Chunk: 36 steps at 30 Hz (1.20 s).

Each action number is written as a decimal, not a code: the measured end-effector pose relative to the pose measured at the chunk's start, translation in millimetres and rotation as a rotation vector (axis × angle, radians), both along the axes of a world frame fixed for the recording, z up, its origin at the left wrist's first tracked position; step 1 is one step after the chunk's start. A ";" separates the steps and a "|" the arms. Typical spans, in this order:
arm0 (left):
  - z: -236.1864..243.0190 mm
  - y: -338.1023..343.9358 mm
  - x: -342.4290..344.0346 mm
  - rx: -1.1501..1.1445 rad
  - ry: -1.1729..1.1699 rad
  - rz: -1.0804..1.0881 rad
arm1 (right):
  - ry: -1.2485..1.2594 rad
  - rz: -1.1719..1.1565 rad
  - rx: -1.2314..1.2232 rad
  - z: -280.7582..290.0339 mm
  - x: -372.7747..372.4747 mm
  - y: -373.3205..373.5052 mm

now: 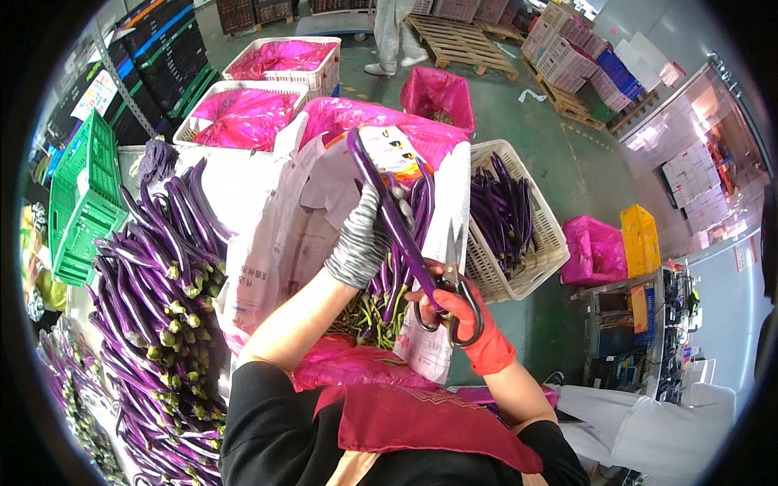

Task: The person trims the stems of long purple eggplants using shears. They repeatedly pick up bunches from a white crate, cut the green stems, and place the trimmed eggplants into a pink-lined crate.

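My left hand [359,243], in a grey-and-white striped glove, is wrapped round the middle of a long purple eggplant [414,257], held slanting over a box. In a red glove, my right hand [482,336] grips black-handled scissors [454,249], blades pointing up and away. The eggplant's lower end lies at the right fingers, by the scissor handles. Below, more eggplants [396,274] with green stems lie in the box, lined with pink plastic film [344,368] and printed paper [263,271]. A large heap of eggplants [154,304] covers the table to the left.
A white crate [531,271] of eggplants stands right of the box. Green crates [81,198] are at the far left. Two white crates with pink liners [243,117] and a pink-lined tub [438,93] stand beyond. One person [389,36] stands at the back; white-clothed legs [640,425] show lower right.
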<state>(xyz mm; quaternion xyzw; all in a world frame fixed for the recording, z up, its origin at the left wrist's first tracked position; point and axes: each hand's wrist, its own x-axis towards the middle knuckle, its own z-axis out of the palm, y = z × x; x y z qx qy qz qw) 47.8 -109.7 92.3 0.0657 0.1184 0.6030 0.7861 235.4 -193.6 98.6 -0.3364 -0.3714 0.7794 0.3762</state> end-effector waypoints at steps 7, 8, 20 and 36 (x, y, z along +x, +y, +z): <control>-8.3 6.1 -2.4 0.168 0.050 -0.107 | 0.083 -0.001 -0.081 -1.3 -0.7 -14.9; -13.2 5.6 -0.6 0.220 0.075 -0.110 | 0.121 -0.033 -0.114 -12.9 -0.9 -19.1; -22.9 -32.2 10.6 0.079 0.664 -0.060 | -0.031 -0.233 0.049 -32.2 -37.7 -21.7; -196.2 28.8 -22.4 -0.242 1.450 0.146 | -0.121 -0.394 0.086 -58.4 9.1 -41.4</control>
